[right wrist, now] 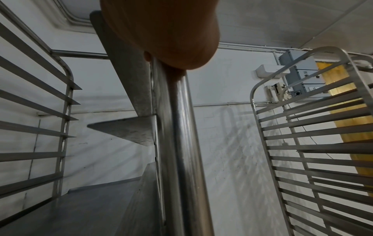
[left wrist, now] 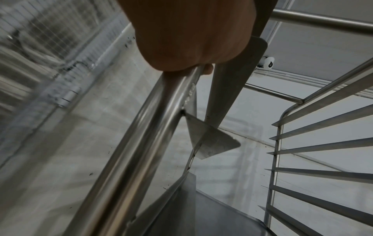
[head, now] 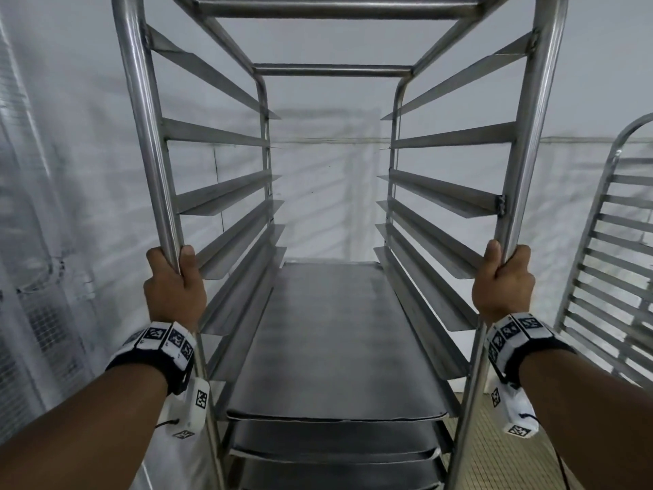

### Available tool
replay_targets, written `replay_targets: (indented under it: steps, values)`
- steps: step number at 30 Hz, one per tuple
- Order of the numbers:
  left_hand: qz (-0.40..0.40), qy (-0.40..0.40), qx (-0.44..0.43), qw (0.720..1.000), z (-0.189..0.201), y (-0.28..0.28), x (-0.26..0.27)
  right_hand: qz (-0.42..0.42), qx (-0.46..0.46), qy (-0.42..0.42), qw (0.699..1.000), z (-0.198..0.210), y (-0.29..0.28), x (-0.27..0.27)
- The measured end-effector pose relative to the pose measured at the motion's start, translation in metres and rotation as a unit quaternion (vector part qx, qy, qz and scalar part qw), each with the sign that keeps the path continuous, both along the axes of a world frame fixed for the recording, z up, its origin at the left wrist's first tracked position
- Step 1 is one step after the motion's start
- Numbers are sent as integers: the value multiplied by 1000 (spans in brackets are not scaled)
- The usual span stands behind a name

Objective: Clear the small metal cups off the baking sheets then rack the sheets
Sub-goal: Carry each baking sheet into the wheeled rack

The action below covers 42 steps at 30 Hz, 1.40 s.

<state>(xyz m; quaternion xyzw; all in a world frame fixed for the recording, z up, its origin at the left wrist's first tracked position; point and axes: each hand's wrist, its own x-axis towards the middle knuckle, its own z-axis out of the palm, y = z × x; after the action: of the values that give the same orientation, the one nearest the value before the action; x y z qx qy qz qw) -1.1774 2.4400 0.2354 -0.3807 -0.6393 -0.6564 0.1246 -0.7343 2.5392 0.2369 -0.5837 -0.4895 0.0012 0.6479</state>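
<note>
A: Two hands were on the rack (head: 339, 8) when we looked. The left hand (head: 175, 288) had its fingers and thumb curled round the near left upright (head: 148, 136), and the right hand (head: 503, 284) clasped the near right upright (head: 533, 136) the same way, at about the same height.

B: We saw that from the wrists too: each fist closed round its pole, left hand (left wrist: 191, 35) and right hand (right wrist: 161, 32). Where were the baking sheets?

A: We found the top baking sheet (head: 335, 334) lying flat on the rails between our hands, low in the rack, with the front edges of more sheets (head: 335, 443) stacked on the rails under it. The rails (head: 219, 136) above it carried nothing.

B: And the small metal cups?

A: We could not see any on the top sheet. A second rack (head: 615, 263) stood apart on our right, by the white wall (head: 332, 164).
</note>
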Motion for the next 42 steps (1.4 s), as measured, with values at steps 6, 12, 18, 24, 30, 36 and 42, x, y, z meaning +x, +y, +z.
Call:
replay_targets:
  steps: [6,12,18,24,30,36,42]
  values:
    - [1,-1,7,1000,-1,63,-14,-3,-1,2,1000,1,60,-17]
    - [-6,-1,-4,1000,-1,119,-27,0,-7,6,1000,2,111,-26]
    - [-25,4,-3,1000,-2,166,-39,-3,-15,10,1000,3,152,-37]
    - [-29,2,-1,1000,-2,203,-49,-10,-18,13,1000,2,189,-47]
    - [-26,2,4,1000,-2,229,-59,-14,-7,18,1000,1,212,-54]
    - [-36,-4,-19,999,-1,226,-61,-11,-32,15,999,3,205,-58]
    - [-78,-14,-106,991,9,209,-62,-23,-131,-45,990,12,187,-55]
